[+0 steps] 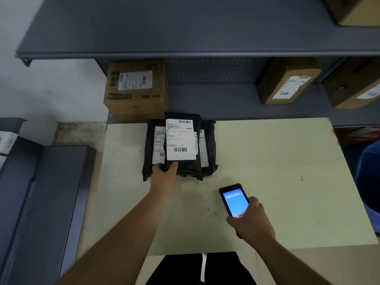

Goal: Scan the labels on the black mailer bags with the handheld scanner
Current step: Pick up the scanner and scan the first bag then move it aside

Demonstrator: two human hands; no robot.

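Head view: left hand (164,173) grips top mailer bag (183,145); right hand (251,222) holds scanner (234,200) nearby.

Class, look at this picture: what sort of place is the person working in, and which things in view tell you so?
Probably a parcel depot or mailroom: labelled cardboard boxes sit on grey metal shelving, and black mailer bags with barcode labels lie on the table beside a handheld scanner.

Both forearms are bare, with no sleeves, watch or rings showing from the bottom edge of the frame up to the left hand (164,173) and the right hand (251,220). At bottom centre the person wears black clothing (176,270) with a white strip (204,266) hanging down it.
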